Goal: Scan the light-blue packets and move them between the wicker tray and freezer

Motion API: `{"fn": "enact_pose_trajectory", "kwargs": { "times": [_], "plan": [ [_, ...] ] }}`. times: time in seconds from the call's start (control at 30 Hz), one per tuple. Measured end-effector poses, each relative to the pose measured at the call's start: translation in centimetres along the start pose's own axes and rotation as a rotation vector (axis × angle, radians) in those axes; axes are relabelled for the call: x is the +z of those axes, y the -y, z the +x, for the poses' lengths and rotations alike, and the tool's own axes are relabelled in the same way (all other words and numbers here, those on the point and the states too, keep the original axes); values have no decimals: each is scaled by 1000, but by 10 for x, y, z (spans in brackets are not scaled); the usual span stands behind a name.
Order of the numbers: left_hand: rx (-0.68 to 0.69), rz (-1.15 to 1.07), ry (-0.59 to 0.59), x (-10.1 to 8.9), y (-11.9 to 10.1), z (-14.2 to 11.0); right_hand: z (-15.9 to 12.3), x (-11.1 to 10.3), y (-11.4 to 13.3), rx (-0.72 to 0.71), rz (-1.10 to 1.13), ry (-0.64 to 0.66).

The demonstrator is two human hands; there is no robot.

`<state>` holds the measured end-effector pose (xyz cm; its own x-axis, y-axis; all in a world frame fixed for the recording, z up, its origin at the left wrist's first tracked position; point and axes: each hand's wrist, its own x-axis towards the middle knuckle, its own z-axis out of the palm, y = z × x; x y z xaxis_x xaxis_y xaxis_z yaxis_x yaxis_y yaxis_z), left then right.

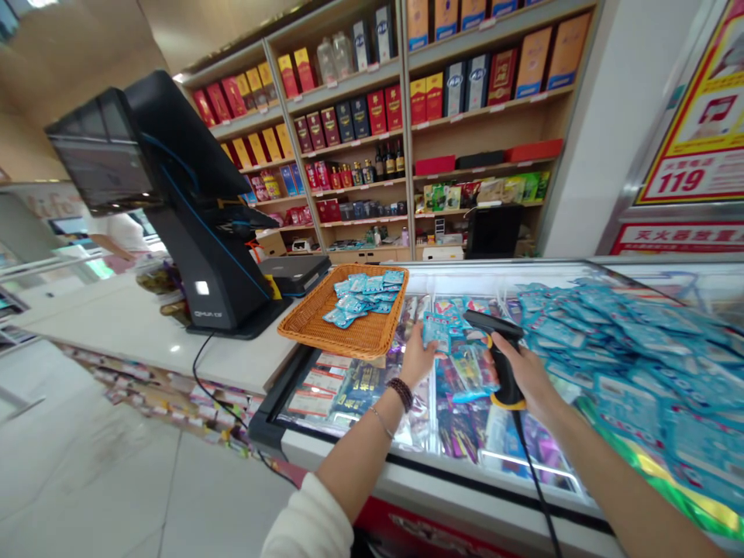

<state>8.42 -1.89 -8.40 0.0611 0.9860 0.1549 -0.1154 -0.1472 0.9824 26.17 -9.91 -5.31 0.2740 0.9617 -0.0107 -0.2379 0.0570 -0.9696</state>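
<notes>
My left hand (418,358) pinches a small blue foil packet (436,330) by its lower edge, just right of a woven wicker tray (314,322). A loose pile of similar blue packets (363,294) lies in the tray. My right hand (528,373) is shut around a black handheld barcode scanner (504,364) with a yellow collar and a black cable. Its head points left, toward the packet. A large heap of blue packets (639,364) covers the right side of the glass-topped display case (354,387).
A black point-of-sale terminal (198,225) stands on the white counter (145,329) left of the tray. Its cable hangs over the counter edge. Shelves of boxed liquor (377,132) stand behind the case. A person (125,240) stands far left.
</notes>
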Motion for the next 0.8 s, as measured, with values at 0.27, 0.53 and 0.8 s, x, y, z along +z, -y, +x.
{"fn": "enact_pose_trajectory", "kwargs": {
  "times": [0.27,0.53,0.8],
  "plan": [
    [86,9,84,-1,4,-7,1,3,-4,-9,-40,124],
    [93,-71,-54,-2,6,0,-2,5,0,14,-45,123],
    [22,-106,-115,-3,-5,-3,-5,3,-4,-15,-130,185]
  ]
}}
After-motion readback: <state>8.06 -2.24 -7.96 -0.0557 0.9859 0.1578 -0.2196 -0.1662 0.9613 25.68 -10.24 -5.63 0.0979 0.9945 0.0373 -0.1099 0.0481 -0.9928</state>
